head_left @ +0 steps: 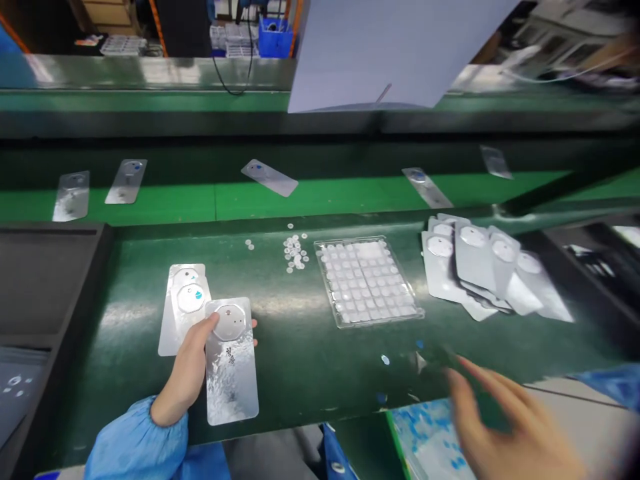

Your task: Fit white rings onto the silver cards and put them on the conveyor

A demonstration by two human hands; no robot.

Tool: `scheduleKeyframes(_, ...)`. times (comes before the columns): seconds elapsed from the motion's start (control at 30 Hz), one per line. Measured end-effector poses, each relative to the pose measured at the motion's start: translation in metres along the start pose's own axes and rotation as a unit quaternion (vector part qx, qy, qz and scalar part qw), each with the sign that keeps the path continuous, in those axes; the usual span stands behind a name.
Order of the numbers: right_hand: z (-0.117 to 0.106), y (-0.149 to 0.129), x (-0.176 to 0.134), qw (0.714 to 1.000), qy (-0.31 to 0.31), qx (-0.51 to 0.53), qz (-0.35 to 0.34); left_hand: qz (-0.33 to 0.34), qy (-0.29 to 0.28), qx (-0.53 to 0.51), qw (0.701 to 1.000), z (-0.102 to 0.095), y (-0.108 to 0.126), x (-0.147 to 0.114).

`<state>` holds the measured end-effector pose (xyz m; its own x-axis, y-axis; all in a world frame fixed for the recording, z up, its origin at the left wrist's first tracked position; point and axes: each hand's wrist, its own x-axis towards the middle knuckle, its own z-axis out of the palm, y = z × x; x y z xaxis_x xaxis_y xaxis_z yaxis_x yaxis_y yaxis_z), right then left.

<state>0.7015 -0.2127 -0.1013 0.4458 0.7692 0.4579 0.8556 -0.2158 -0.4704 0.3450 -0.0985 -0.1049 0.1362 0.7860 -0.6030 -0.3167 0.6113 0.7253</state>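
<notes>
My left hand (189, 367) grips a flat silver panel (232, 393) with rounded corners, thumb on its face and fingertips showing past its right edge. A rounded recess with small holes lies near the panel's top, and dark characters are printed below it. Just left of it, two similar panels (170, 317) overlap on the bench, with blue marks in their recesses. My right hand (505, 420) is at the lower right, smeared by motion, so whether its fingertips hold anything cannot be made out. Near them lie a small whitish scrap (419, 362) and a pale blue-white disc (385, 360).
A clear tray (330, 293) of white round pieces sits mid-bench (280, 367), beside loose small rings (295, 253). Several silver panels (473, 260) are piled at right. More panels (270, 177) lie on the green belt (180, 203) behind. A box (397, 440) with blue bits stands at the front edge.
</notes>
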Motion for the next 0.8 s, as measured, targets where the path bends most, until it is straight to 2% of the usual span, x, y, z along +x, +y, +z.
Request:
scheduleKeyframes(0.07, 0.043, -0.041, 0.013, 0.991, -0.067, 0.067, -0.096, 0.007, -0.001, 0.005, 1.000, 0.000, 0.000, 0.000)
scheduleKeyframes(0.13, 0.092, -0.081, 0.034, 0.968, -0.139, 0.131, -0.165, 0.013, -0.002, 0.011, 1.000, -0.001, -0.001, -0.001)
scheduleKeyframes(0.2, 0.133, -0.110, 0.055, 0.954, -0.167, 0.121, -0.218, 0.015, -0.001, 0.013, 1.000, -0.003, -0.002, -0.002)
scheduleKeyframes(0.27, 0.155, -0.124, 0.066, 0.948, -0.180, 0.100, -0.245, 0.012, 0.004, 0.009, 1.000, -0.005, -0.003, -0.001)
scheduleKeyframes(0.3, 0.159, -0.126, 0.065, 0.945, -0.186, 0.094, -0.251, 0.012, 0.005, 0.005, 1.000, -0.006, -0.004, -0.001)
scheduleKeyframes(0.4, 0.140, -0.116, 0.033, 0.925, -0.216, 0.101, -0.294, 0.015, 0.007, -0.013, 1.000, -0.006, -0.005, 0.001)
scheduleKeyframes(0.53, 0.084, -0.087, -0.040, 0.864, -0.302, 0.139, -0.379, 0.038, 0.016, -0.047, 0.998, -0.003, -0.006, 0.002)
scheduleKeyframes(0.63, 0.055, -0.069, -0.076, 0.843, -0.322, 0.163, -0.400, 0.066, -0.002, -0.024, 0.998, 0.000, -0.005, 0.000)
scheduleKeyframes(0.73, 0.046, -0.068, -0.085, 0.836, -0.336, 0.232, -0.366, 0.085, -0.016, 0.017, 0.996, 0.002, -0.004, -0.003)
scheduleKeyframes(0.8, 0.047, -0.078, -0.077, 0.842, -0.361, 0.296, -0.271, 0.104, -0.013, 0.050, 0.993, 0.001, -0.004, -0.006)
